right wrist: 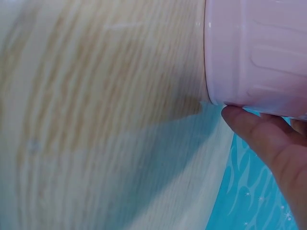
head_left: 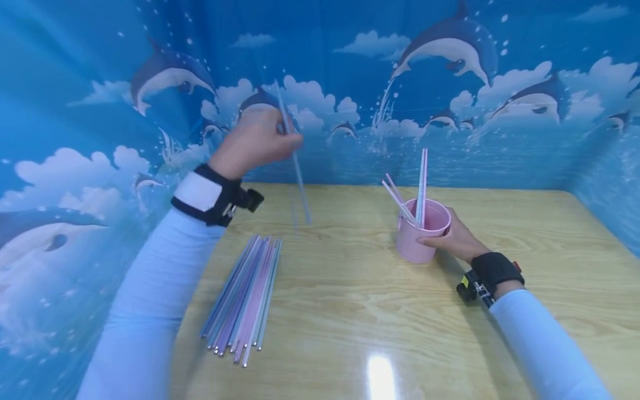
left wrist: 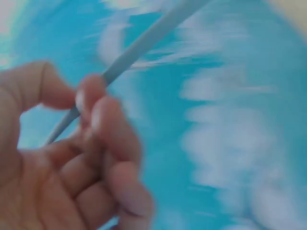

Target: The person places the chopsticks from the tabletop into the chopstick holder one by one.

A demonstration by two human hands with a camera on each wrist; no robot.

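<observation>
My left hand is raised over the back of the table and pinches a pale blue-grey chopstick between thumb and fingers. The chopstick slants upward past the fingertips in the left wrist view, with some blur. A pink cup stands upright on the table at right, with several pale chopsticks leaning in it. Thumb in front and fingers around the far side, my right hand holds the cup. In the right wrist view, fingers touch the cup's wall.
A bundle of pastel chopsticks with shiny metal ends lies on the left of the wood-grain table, below my left forearm. A blue curtain with dolphins hangs along the back and left edges.
</observation>
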